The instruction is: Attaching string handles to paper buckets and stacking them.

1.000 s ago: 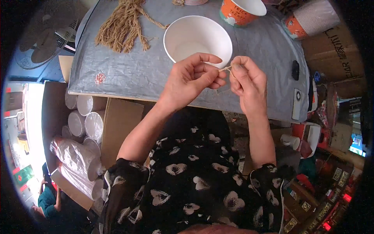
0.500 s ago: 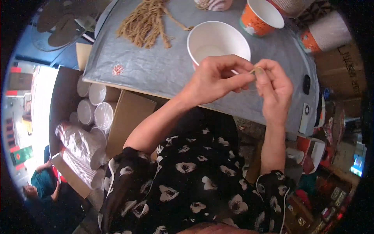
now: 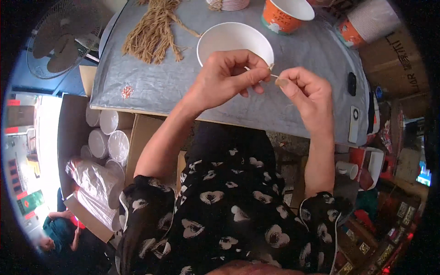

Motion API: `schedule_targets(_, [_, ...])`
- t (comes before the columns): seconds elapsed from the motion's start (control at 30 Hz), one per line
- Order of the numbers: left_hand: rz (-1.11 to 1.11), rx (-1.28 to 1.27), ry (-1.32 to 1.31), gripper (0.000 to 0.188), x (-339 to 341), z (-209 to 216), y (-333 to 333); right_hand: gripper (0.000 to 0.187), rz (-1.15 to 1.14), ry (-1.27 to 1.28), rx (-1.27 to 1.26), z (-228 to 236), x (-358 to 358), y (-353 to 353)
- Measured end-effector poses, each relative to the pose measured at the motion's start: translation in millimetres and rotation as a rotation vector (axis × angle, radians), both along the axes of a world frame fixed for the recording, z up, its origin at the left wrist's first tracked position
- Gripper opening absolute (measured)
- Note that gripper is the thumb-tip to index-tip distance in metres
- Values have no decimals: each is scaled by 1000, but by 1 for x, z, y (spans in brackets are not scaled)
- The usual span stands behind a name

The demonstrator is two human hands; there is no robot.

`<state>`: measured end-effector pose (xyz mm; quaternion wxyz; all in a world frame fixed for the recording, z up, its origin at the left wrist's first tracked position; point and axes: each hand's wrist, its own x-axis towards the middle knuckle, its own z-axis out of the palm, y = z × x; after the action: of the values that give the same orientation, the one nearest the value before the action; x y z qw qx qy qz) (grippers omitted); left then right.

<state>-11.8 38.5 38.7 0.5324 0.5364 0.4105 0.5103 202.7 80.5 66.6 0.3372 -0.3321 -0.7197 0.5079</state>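
Note:
Over the table's near part, my left hand (image 3: 233, 78) pinches a short piece of thin pale twine (image 3: 274, 75) between thumb and forefinger. My right hand (image 3: 305, 94) has the twine's other end in a thumb-and-finger pinch, so a short length shows between the hands. Right behind my left hand stands a white paper bucket (image 3: 233, 39), its lower front covered by the hand. To its left lies a loose bundle of brown twine strands (image 3: 153, 34), one strand reaching toward the bucket's rim.
At the back of the grey-covered table (image 3: 151, 87) stand an orange printed paper bucket (image 3: 279, 20) and a bucket stack (image 3: 362, 27). A black oblong object (image 3: 352, 84) lies at the right edge. Left below, a cardboard box (image 3: 87, 224) holds wrapped bucket stacks (image 3: 98, 143). A fan (image 3: 64, 39) stands far left.
My hands have drawn slightly apart, and the twine between them now shows. The whole view has shifted a little, so the table's things sit further left.

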Motion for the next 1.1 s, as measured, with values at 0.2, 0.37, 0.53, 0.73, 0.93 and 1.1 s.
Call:
schedule_targets(0.2, [-49,13,57,18,7,-1,1,17,-32,166,-111,1,3,4])
schedule_targets(0.37, [107,0,402,13,7,-6,-6,18,-86,322,-113,11,4,5])
schedule_targets(0.53, [269,231,648,10,10,-19,-12,18,-66,490,-111,15,9,8])
schedule_targets(0.73, [358,275,736,9,16,-19,-15,17,-109,560,-24,23,18,1])
schedule_targets(0.93, [354,303,768,19,6,-21,-18,21,-170,667,-77,15,27,7])
schedule_targets(1.1, [384,188,895,15,-8,-26,-24,22,-170,709,-126,9,36,15])
